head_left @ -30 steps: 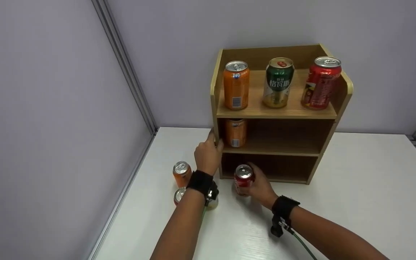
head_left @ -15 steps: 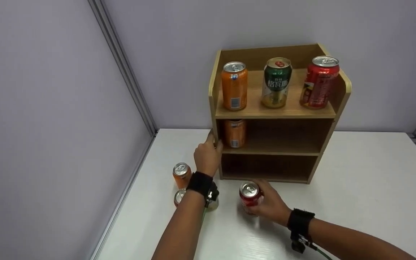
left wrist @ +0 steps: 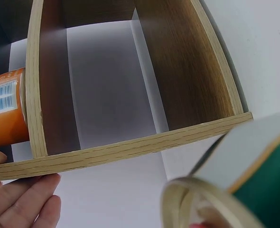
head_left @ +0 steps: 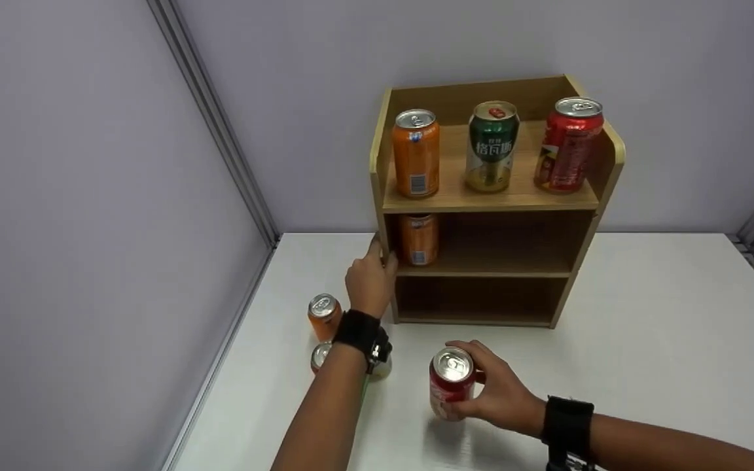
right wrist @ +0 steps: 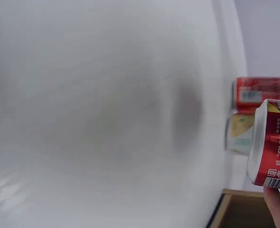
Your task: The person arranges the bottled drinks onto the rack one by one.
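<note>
My right hand (head_left: 504, 399) grips a red Coca-Cola can (head_left: 452, 386) by its side, in front of the wooden shelf (head_left: 475, 322). The can is upright, and its shadow shows it above the table; the right wrist view shows its label (right wrist: 278, 142). My left hand (head_left: 369, 281) holds the shelf's left side panel (left wrist: 130, 146), thumb on the inside and fingers on the outside. Close beside that panel in the middle compartment stands an orange can (head_left: 419, 241). The bottom compartment holds nothing that I can see.
On the top board stand an orange can (head_left: 416, 157), a green-and-gold can (head_left: 491, 154) and a red can (head_left: 568, 150). Left of the shelf, an orange can (head_left: 323, 317), a red can (right wrist: 261, 95) and a green-and-white can (left wrist: 263, 166) stand on the table, partly behind my left forearm.
My right hand has drawn the Coca-Cola can back from the front of the bottom compartment toward me and lifted it. The left hand stays on the side panel.
</note>
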`<control>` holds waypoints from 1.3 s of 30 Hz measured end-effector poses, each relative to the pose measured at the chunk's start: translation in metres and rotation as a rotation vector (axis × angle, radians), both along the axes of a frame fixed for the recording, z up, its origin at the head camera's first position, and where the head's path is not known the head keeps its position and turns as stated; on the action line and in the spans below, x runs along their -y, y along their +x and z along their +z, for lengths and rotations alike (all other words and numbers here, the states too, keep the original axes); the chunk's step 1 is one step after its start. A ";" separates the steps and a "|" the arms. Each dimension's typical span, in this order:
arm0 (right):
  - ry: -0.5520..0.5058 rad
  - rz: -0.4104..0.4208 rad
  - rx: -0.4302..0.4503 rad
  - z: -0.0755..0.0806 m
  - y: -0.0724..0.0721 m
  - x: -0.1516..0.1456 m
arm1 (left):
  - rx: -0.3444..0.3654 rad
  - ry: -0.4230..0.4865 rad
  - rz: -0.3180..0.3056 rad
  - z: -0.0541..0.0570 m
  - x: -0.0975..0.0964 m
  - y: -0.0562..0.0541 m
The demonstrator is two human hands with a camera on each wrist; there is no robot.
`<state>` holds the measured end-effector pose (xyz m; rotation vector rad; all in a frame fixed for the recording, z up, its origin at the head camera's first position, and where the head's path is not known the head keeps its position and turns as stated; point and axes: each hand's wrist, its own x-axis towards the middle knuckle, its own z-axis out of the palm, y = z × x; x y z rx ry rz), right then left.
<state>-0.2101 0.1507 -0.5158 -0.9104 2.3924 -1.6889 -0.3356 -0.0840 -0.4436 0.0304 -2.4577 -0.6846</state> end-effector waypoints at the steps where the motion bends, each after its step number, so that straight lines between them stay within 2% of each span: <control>1: -0.010 0.002 -0.008 0.005 0.001 0.000 | 0.000 0.001 -0.001 0.000 0.000 0.000; 5: -0.063 -0.017 -0.038 0.027 0.002 0.000 | 0.003 0.008 -0.002 0.001 0.000 0.000; 9: -0.098 -0.083 -0.086 0.047 -0.002 -0.002 | 0.007 0.014 0.003 0.001 0.000 0.000; 13: -0.115 -0.180 -0.092 0.065 -0.012 -0.006 | 0.013 0.015 0.000 0.001 0.001 -0.001; 18: -0.163 -0.284 -0.054 0.082 -0.031 -0.014 | 0.015 0.013 0.005 0.001 0.001 -0.001; 22: -0.217 -0.319 -0.026 0.091 -0.047 -0.019 | -0.010 0.003 0.006 0.000 0.001 0.000; 27: -0.202 -0.359 -0.027 0.100 -0.064 -0.023 | -0.045 -0.015 0.010 -0.001 0.001 0.001; 39: -0.118 -0.467 -0.078 0.106 -0.096 -0.022 | 0.006 0.000 0.020 0.000 -0.001 0.000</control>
